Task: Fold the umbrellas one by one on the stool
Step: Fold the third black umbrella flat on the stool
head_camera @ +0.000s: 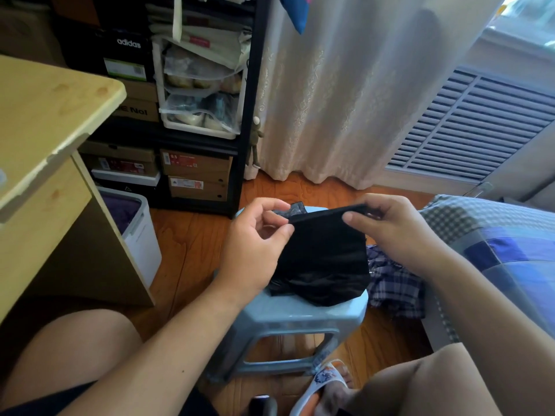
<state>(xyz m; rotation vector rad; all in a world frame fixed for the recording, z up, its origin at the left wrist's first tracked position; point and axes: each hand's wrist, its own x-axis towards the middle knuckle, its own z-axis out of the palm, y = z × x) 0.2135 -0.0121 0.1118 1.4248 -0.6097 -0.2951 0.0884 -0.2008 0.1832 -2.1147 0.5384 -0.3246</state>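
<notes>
On my far left a light wooden desk (45,115) jutted into view, and under its side a white bin (141,232) with something purple inside stood on the wooden floor (186,235). Behind that, a black shelving unit (252,100) held stacked shoe boxes (195,166), one black box printed "adidas", and clear drawers with shoes in them. A small doll (256,139) hung against the pale curtain (345,85) just beside the shelf. In the middle I had the light blue plastic stool (288,316) between my knees, and the black umbrella (324,262) lay on its seat, its canopy fabric bunched and its upper edge lifted off the stool. My left hand (255,244) pinched the left end of that raised black edge between thumb and curled fingers, with a bit of thin grey fabric poking up just behind the fingertips. My right hand (393,232) pinched the right end of the same edge, thumb in front and fingers curled behind, so the fabric was drawn taut between both hands. Just right of the stool a blue plaid umbrella (393,283) lay crumpled on the floor, touching the side of the bed. A checked and blue patchwork bed cover (495,244) filled the right edge, below a slatted vent (480,124). My right foot wore a white and orange slipper (324,382) beside the stool's leg.
</notes>
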